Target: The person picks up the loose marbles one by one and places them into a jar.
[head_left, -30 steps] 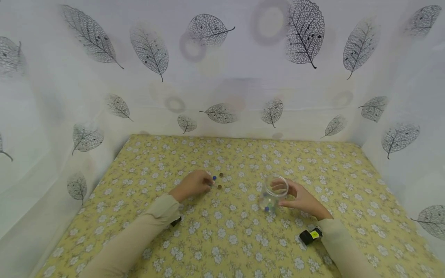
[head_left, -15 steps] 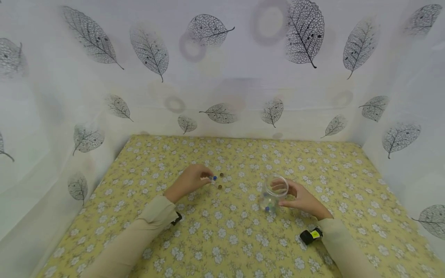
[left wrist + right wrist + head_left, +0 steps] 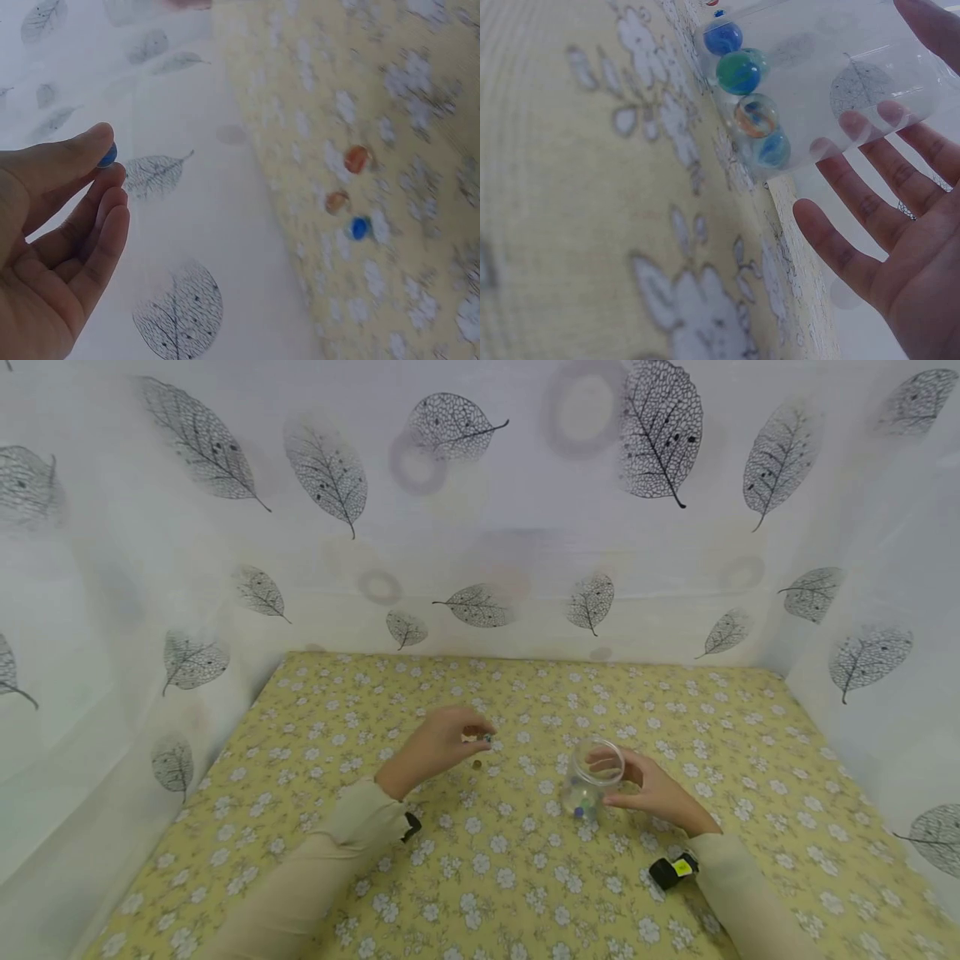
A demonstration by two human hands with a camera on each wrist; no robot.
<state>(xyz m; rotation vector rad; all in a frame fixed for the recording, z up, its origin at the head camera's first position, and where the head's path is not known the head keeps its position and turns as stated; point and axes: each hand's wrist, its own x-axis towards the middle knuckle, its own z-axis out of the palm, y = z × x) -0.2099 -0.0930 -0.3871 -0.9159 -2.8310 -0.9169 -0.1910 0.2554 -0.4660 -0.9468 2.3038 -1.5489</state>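
Between thumb and index fingertip, my left hand [image 3: 435,745] pinches a blue glass marble [image 3: 108,155], held up off the cloth. Below it in the left wrist view lie an orange-brown marble [image 3: 356,158], a duller brown marble [image 3: 337,201] and another blue marble [image 3: 359,228]. In the head view one brown marble [image 3: 477,765] shows beside the left hand, which hides others. A clear, open-topped jar [image 3: 572,781] stands upright to the right, with my right hand [image 3: 652,793] holding its side. Several marbles lie at its bottom, among them a green-blue marble [image 3: 739,73].
A yellow flowered cloth [image 3: 525,885] covers the table. White leaf-printed curtains [image 3: 510,552] hang behind it and at both sides. Each wrist wears a black strap, the right wrist's strap [image 3: 671,870] with a yellow label.
My left hand has picked up a marble from the group, risen and moved right. The right hand and the jar stay where they were.
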